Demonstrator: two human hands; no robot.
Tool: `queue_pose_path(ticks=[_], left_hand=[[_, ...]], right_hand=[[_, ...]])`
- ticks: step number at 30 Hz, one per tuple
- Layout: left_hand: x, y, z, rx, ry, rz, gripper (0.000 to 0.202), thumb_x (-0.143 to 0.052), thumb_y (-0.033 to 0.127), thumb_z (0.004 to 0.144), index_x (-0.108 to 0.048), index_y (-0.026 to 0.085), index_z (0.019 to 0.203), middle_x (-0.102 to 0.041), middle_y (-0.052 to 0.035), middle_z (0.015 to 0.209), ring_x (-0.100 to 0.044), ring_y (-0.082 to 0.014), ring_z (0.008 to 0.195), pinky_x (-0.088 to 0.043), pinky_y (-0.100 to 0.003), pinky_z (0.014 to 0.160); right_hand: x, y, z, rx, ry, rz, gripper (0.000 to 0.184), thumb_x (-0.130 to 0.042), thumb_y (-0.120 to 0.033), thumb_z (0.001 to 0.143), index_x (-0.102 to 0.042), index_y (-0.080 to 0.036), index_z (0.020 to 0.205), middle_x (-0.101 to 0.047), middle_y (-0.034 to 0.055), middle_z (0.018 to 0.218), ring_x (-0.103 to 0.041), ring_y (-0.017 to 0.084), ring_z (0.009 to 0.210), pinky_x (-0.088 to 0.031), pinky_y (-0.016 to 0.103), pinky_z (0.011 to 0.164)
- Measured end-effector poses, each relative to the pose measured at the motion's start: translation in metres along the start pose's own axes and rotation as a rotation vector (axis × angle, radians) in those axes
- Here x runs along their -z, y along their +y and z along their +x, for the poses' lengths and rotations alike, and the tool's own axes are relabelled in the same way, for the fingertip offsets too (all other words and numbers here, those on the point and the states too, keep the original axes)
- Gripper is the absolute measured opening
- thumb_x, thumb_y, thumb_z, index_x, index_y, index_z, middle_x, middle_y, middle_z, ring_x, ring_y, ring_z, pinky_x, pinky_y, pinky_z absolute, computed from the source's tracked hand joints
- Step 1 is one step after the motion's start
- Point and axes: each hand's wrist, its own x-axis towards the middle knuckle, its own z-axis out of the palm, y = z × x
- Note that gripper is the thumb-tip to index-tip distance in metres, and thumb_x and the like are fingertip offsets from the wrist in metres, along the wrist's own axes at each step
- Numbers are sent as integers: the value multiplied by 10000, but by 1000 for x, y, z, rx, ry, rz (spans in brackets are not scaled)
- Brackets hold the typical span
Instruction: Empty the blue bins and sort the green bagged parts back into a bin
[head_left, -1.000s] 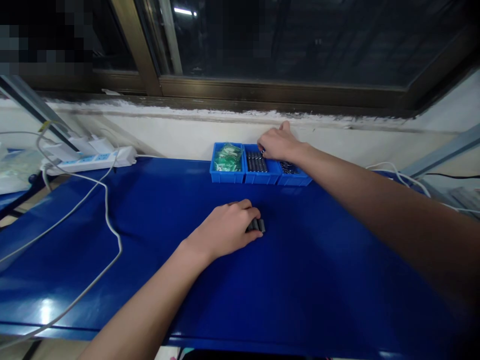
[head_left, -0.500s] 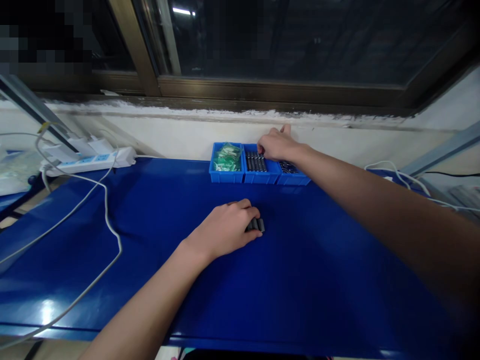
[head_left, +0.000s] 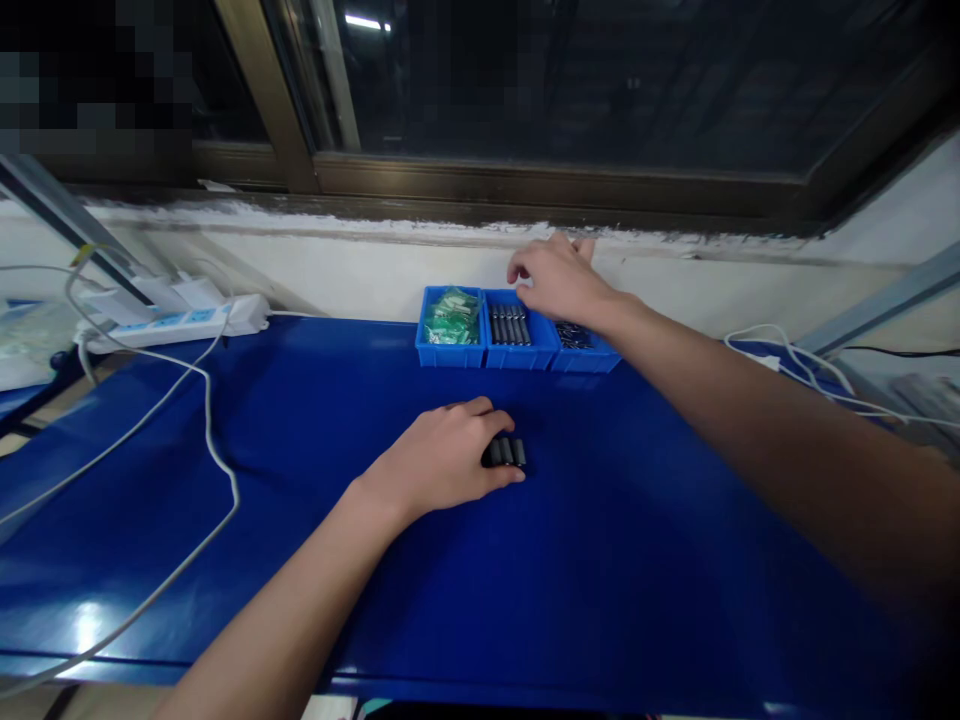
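Currently small dark metal cylinders (head_left: 507,452) are gripped mid-frame by the left hand (head_left: 442,462); right hand (head_left: 553,278), fingers loosely curled, contents untellable, is hovered over the middle blue plastic bin (head_left: 519,354); careful pinching is likely needed next.

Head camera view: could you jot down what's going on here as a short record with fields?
Surface: blue table
Left hand: resting on the table, fingers on a small row of dark cylinders
Right hand: above the middle blue bin; whether it grips anything cannot be told
Bins: three side by side against the wall; left bin holds green parts
Also present: white power strip with cables, far left
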Motion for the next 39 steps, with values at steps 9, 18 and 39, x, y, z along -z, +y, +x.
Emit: queue_pose_path(ticks=[9, 18, 39], left_hand=[[4, -10, 0, 49, -33, 6, 399, -762, 477, 886, -718, 239, 1202, -707, -60, 1181, -709, -263, 932, -511, -360, 765], [0, -14, 6, -60, -15, -53, 268, -704, 381, 907, -758, 219, 1113, -720, -53, 1057, -662, -200, 878, -464, -307, 760], [-7, -16, 11, -88, 24, -35, 231, -695, 361, 883, -749, 202, 1041, -728, -50, 1010, -666, -202, 851, -466, -319, 725]], right_hand=[[8, -33, -120, -95, -142, 592, 200, -598, -342, 925, -728, -252, 1047, -724, 32, 841, -639, 215, 738, -455, 362, 701], [-8, -29, -154, 75, -580, 670, 646, -847, -577, 722, -699, -198, 1223, -747, 35, 935, -627, 174, 714, -431, 332, 623], [-26, -32, -151, 182, -493, 754, 318, -794, -447, 825, -700, -185, 979, -687, -5, 788, -569, 121, 639, -353, 302, 596]])
